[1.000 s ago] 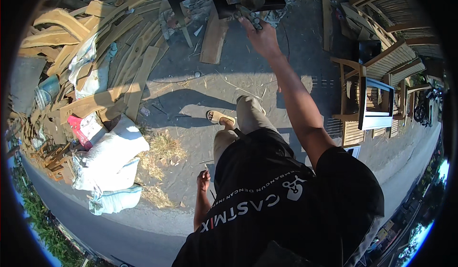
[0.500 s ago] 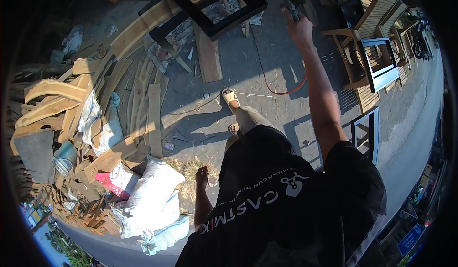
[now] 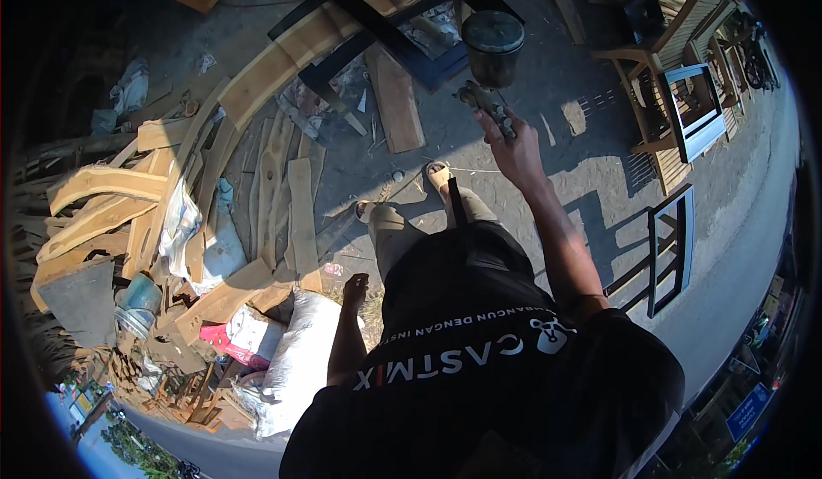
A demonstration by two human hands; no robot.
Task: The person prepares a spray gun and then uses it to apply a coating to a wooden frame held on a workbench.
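My right hand is closed around a metal spray gun, held out in front of me with its dark round cup at the far side. Just left of the cup is a black-painted wooden frame, resting above the ground; the cup overlaps its right edge in view and I cannot tell whether they touch. My left hand hangs low at my side, fingers curled in, with nothing visible in it. Beside it lies a stuffed white sack.
Curved wooden planks and offcuts pile up on the left. A loose board lies ahead of my feet. To the right stand slatted wooden benches, a glossy dark frame and another dark frame near the road.
My right hand has drawn the spray gun nearer and left, bringing its cup beside the black frame. My feet have stepped, and the view has shifted. My left hand still hangs curled.
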